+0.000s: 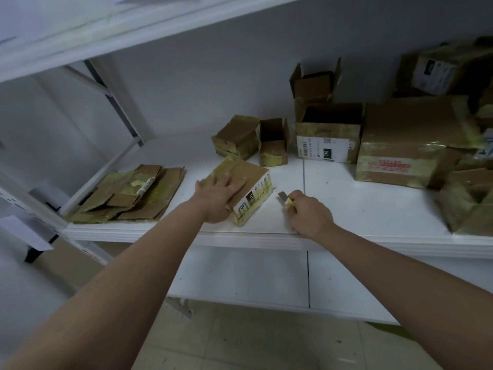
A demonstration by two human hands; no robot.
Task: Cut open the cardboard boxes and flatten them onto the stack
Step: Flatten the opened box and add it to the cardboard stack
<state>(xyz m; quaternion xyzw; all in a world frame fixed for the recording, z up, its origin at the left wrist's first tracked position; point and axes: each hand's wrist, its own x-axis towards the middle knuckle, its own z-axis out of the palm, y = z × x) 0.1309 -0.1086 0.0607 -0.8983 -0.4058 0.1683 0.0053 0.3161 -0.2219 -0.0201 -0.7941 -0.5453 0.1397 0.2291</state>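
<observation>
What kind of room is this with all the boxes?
Probably a storeroom or parcel room: white metal shelving, taped cardboard boxes with shipping labels, and a stack of flattened boxes at the left.

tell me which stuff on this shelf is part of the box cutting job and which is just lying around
Part of the job:
- taped box under the left hand
- utility knife in the right hand
- flattened stack
- uncut boxes: small open box, labelled open box, large sealed box

Just lying about:
- white paper below the shelf, at the left
</observation>
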